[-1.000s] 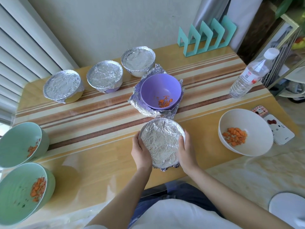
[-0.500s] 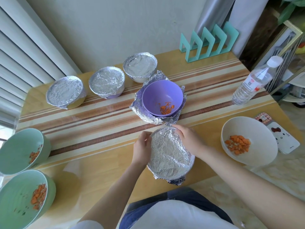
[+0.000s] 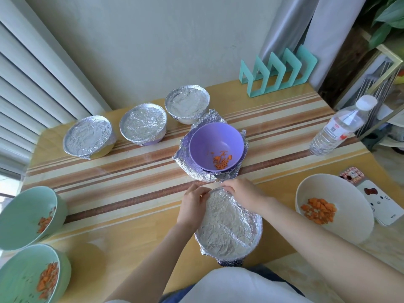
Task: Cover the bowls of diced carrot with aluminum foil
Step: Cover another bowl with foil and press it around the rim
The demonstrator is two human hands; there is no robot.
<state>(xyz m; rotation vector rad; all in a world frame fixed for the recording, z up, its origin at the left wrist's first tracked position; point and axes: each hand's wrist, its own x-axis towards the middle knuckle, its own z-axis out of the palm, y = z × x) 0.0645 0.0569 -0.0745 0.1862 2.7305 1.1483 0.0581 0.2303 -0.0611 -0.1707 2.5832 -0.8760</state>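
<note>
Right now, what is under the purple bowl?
A crumpled aluminum foil sheet lies under the purple bowl, its edges showing around it. What the foil itself covers cannot be seen.

One head-worn wide-angle view looks forward and steeply down, close over the bench [image 3: 131,248], facing the wall.

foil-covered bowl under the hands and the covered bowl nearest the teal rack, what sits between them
The uncovered purple bowl, holding a little diced carrot and standing on a loose foil sheet, as the head view shows.
</note>
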